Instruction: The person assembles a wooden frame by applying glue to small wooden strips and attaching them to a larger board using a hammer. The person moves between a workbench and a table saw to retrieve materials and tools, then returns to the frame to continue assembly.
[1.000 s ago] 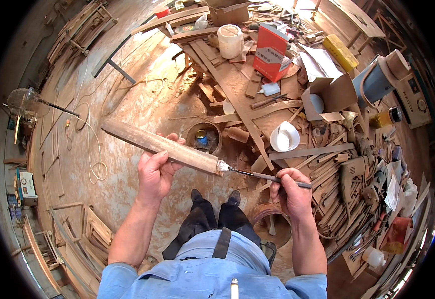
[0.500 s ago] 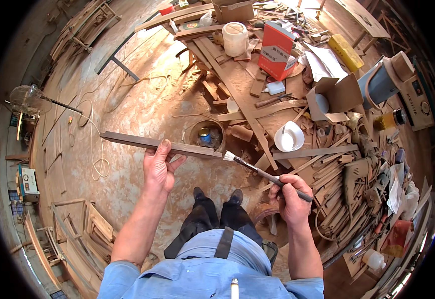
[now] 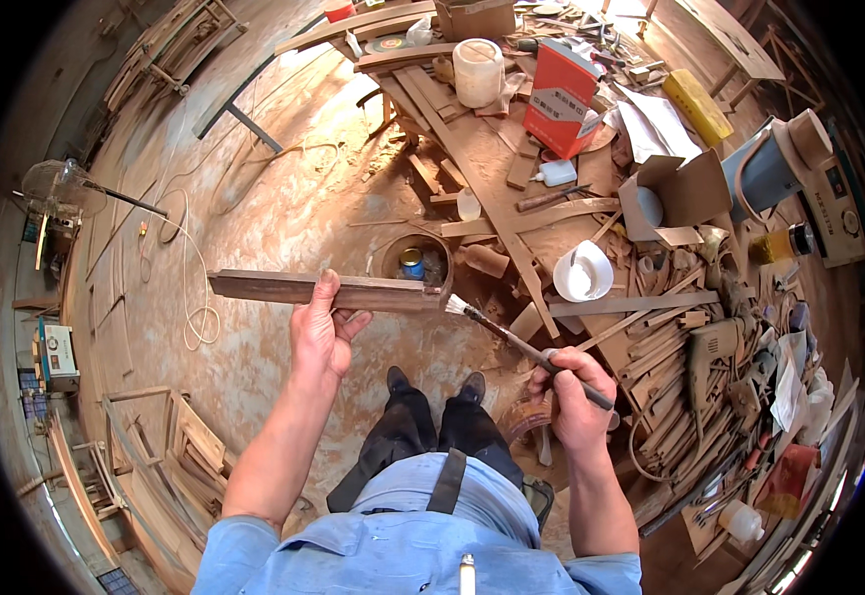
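Observation:
My left hand (image 3: pixel 328 332) grips a long dark-brown wooden strip (image 3: pixel 383 294) near its middle, thumb on top and fingers beneath. The strip lies almost level across in front of me, and a stepped profile shows along it. In my right hand (image 3: pixel 579 397) is a long-handled paintbrush (image 3: pixel 518 344), its pale bristles pointing up and left. The bristle tip is at the strip's right end; whether it touches the wood I cannot tell. To the right of the brush, a white tub (image 3: pixel 583 272) with white stuff inside stands on the cluttered bench.
Below the strip's right end, a blue can (image 3: pixel 411 263) sits in a round container (image 3: pixel 442 260). On the bench are a red-and-white tin (image 3: pixel 561 99), an open cardboard box (image 3: pixel 685 190), a power drill (image 3: pixel 712 345) and many wood strips. A fan (image 3: pixel 60 188) stands at left.
The strip has turned about its length and levelled out, its right end rising. The brush has tilted more steeply, its handle end dropping slightly. Both hands keep their hold.

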Motion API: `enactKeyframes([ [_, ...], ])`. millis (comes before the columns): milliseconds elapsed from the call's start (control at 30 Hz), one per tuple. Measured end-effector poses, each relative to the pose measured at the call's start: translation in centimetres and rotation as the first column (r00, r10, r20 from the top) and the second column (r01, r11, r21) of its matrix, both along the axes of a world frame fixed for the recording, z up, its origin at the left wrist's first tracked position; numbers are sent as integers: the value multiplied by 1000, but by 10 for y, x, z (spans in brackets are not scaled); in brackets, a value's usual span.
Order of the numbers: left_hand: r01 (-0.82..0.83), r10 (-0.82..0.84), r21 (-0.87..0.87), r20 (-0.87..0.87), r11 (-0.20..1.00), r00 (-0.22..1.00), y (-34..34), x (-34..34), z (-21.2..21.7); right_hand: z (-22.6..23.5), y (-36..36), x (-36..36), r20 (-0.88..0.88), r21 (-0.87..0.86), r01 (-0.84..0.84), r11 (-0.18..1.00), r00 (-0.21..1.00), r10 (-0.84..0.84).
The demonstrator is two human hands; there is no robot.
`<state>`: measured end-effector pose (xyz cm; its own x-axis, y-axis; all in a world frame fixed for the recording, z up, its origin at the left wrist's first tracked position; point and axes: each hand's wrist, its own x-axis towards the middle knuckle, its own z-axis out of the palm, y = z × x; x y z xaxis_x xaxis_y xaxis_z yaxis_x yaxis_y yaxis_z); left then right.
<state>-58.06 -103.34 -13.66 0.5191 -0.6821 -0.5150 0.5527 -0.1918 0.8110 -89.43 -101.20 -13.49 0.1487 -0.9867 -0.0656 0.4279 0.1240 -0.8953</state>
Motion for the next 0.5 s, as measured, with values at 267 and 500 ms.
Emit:
enactKeyframes([
  [267,-10,13,69,-50,998,999,3,0,-7,-3,0,13,-199,-118,-132,984,974,107],
  [500,35,-34,78,-15,996,999,10,2,-9,-4,3,18,-433,-226,-194,955,898,80],
])
